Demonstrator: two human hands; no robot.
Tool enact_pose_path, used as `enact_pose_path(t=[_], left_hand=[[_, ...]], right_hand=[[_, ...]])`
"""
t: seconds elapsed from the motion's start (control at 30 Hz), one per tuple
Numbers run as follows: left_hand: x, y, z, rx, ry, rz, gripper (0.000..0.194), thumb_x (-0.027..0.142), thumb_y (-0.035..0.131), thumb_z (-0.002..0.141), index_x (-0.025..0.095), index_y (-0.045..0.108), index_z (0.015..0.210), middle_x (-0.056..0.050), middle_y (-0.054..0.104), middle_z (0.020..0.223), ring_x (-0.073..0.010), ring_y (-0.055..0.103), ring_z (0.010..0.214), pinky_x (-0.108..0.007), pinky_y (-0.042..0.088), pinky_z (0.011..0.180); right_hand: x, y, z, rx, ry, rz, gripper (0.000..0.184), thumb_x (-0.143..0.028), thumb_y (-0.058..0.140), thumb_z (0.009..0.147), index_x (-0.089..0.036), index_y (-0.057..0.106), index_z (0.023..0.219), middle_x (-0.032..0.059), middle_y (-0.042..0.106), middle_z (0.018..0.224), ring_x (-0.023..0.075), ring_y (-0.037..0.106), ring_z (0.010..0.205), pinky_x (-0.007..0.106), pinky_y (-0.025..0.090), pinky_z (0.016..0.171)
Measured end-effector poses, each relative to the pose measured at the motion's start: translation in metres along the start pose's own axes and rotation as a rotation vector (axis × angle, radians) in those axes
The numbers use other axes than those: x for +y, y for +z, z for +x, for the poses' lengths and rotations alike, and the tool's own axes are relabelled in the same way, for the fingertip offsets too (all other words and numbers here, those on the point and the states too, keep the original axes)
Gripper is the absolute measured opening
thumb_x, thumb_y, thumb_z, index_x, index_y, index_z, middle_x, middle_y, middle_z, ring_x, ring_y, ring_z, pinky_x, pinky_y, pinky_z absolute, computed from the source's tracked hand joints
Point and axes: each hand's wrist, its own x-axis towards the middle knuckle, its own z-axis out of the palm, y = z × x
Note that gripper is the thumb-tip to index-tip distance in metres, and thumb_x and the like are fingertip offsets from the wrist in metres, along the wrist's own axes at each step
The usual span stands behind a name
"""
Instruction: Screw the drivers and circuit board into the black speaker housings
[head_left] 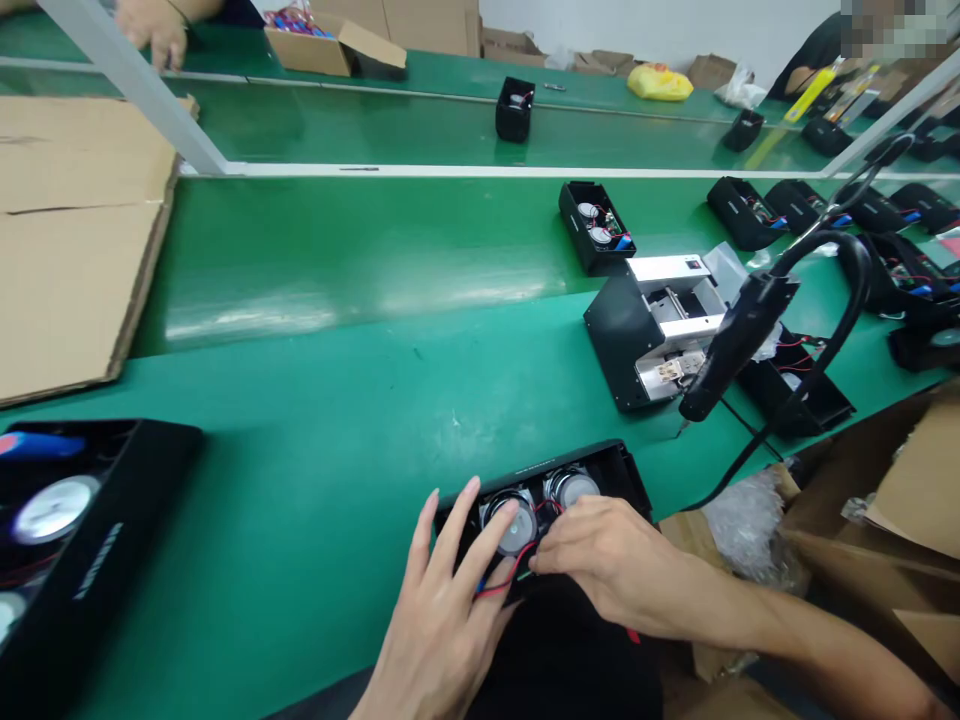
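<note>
A black speaker housing (628, 470) lies at the near edge of the green bench, its open side up. Inside it sit two round speaker drivers (579, 490) with silver rims. My left hand (454, 600) is spread over the housing's left part, fingers stretched out, one fingertip by the left driver. A red wire (517, 568) passes close to the left thumb. My right hand (611, 560) has its fingers pinched together low inside the housing, beside the drivers. What those fingers grip is hidden behind them.
A black electric screwdriver (739, 345) hangs at the right, before a black-and-silver machine (664, 320). Another speaker housing (142, 490) stands at the left, below flat cardboard (75, 240). One more housing (596, 225) rests behind the machine. A co-worker's hand (154, 30) shows across the bench.
</note>
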Motion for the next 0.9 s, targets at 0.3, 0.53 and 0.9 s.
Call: enact_pose_path(t=[0.3, 0.53, 0.9], left_hand=[[0.006, 0.006, -0.002, -0.008, 0.037, 0.006, 0.025, 0.013, 0.067, 0.094, 0.024, 0.077, 0.114, -0.003, 0.073, 0.143, -0.0407, 0.021, 0.167, -0.071, 0.012, 0.137], [-0.042, 0.001, 0.036, -0.224, 0.026, -0.150, 0.031, 0.027, 0.087, 0.081, 0.029, 0.080, 0.111, -0.005, 0.073, 0.142, -0.0436, 0.052, 0.151, -0.078, 0.035, 0.125], [-0.079, -0.026, 0.100, -0.612, -0.253, -0.528, 0.031, 0.043, 0.084, 0.078, 0.024, 0.070, 0.057, 0.001, 0.075, 0.132, -0.0214, 0.075, 0.106, -0.030, 0.057, 0.082]], right_hand=[[-0.015, -0.011, -0.001, -0.171, 0.034, -0.100, 0.026, -0.010, 0.066, 0.086, -0.017, 0.075, 0.109, 0.0085, 0.082, 0.104, 0.0247, 0.074, 0.096, 0.039, 0.056, 0.093], [-0.002, -0.042, 0.036, -0.235, 0.050, -0.048, 0.025, -0.007, 0.066, 0.092, -0.016, 0.078, 0.112, 0.0091, 0.082, 0.103, 0.0236, 0.073, 0.093, 0.034, 0.053, 0.085], [0.010, -0.084, 0.097, -0.373, 0.104, 0.052, 0.033, -0.007, 0.077, 0.077, -0.017, 0.083, 0.109, 0.0004, 0.081, 0.090, 0.0158, 0.068, 0.078, 0.024, 0.043, 0.063]])
